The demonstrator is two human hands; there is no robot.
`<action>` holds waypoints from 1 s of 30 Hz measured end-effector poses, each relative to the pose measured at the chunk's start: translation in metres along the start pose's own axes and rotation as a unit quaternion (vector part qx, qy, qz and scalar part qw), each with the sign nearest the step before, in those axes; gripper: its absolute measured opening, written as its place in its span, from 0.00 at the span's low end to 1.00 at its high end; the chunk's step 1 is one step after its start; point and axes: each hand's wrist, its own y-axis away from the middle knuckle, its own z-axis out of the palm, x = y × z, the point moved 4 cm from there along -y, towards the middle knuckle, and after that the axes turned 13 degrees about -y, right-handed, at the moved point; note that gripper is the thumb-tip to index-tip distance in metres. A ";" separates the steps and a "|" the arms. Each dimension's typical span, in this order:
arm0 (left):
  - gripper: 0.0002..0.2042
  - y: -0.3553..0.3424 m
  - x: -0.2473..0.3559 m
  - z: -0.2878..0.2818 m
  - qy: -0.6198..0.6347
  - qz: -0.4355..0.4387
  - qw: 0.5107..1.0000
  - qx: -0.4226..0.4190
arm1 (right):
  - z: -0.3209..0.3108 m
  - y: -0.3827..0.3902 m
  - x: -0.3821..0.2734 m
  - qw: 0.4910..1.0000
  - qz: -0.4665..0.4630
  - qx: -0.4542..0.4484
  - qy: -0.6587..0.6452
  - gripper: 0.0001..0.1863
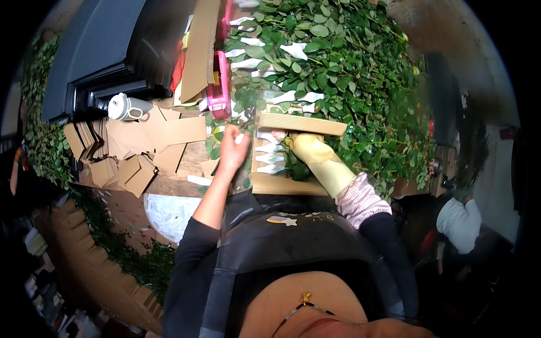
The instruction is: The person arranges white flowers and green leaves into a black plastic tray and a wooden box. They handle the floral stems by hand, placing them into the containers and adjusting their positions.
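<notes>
My left hand [232, 147] is bare and closed just left of an open cardboard wrap [298, 185], with a small white piece [239, 138] at its fingers. My right hand [309, 149], in a yellow glove with a long cuff, reaches in over the cardboard from the right. Its curled fingertips are at a pale pink rose head [278, 134], and the stem beneath the glove is hidden. Several white-sleeved flower heads [270, 158] lie in a column inside the cardboard, heads to the left and leaves to the right.
Leafy stems [349, 67] cover the table's right side, with more white sleeves along their left edge. Cardboard pieces [174, 135], a white lidded mug [127, 107], a pink plastic holder [220, 93] and stacked dark sheets [107, 45] stand left. Another person [459, 222] is at right.
</notes>
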 end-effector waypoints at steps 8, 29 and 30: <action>0.16 0.000 -0.006 0.023 -0.024 0.005 1.000 0.013 | -0.008 0.010 -0.004 0.999 0.026 -0.040 -0.023 0.32; 0.18 0.022 -0.006 -0.015 -0.192 0.051 0.965 -0.171 | 0.006 0.029 -0.002 0.997 0.028 -0.065 -0.020 0.31; 0.19 0.024 -0.005 -0.005 -0.194 0.029 0.958 -0.209 | 0.008 0.029 -0.002 0.998 0.025 -0.058 -0.013 0.30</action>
